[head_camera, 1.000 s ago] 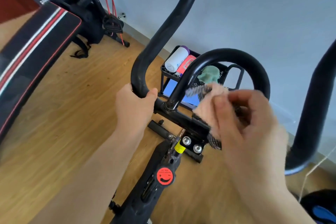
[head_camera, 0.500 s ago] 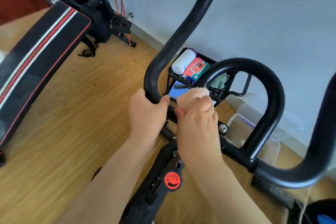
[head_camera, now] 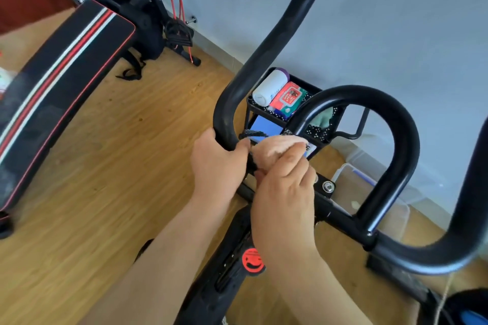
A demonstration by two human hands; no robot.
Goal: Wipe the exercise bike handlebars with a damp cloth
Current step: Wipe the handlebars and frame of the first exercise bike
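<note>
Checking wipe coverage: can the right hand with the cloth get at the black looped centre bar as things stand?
Probably yes. The right hand presses the pale cloth at the base of the black looped centre bar, whose curve looks unobstructed.

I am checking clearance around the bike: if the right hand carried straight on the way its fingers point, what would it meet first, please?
Probably the inner loop bar just beyond the cloth in the right hand; depth is unclear.

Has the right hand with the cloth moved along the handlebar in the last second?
Yes. The right hand with the cloth slid left from the clamp bolt to the loop's left base, beside the left hand.
</note>
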